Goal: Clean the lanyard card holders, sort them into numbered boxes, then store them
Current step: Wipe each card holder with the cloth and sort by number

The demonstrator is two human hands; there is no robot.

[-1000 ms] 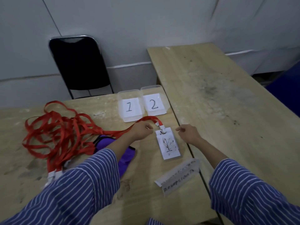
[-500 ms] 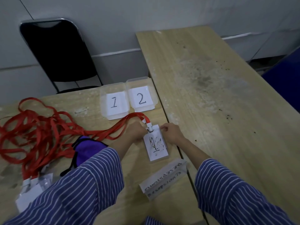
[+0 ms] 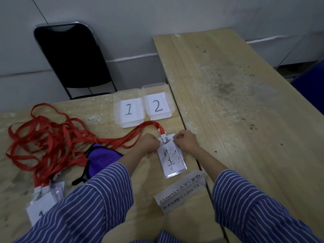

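A clear card holder (image 3: 171, 159) with a scribbled white card lies on the table before me, clipped to a red lanyard (image 3: 140, 130). My left hand (image 3: 149, 142) grips its top left edge with curled fingers. My right hand (image 3: 184, 140) pinches the top right corner, where a white card edge sticks out. Two clear boxes sit behind: box 1 (image 3: 128, 109) and box 2 (image 3: 157, 105). More holders (image 3: 42, 206) lie at the lower left, on a heap of red lanyards (image 3: 43, 141).
A purple cloth (image 3: 100, 159) lies left of my left arm. A folded paper sign (image 3: 180, 192) stands near the front edge. A second, stained wooden table (image 3: 236, 102) adjoins on the right. A black chair (image 3: 70, 57) stands behind by the wall.
My right hand moved left onto the holder's top right corner, and my left hand closed on its top left. The view shifted slightly.
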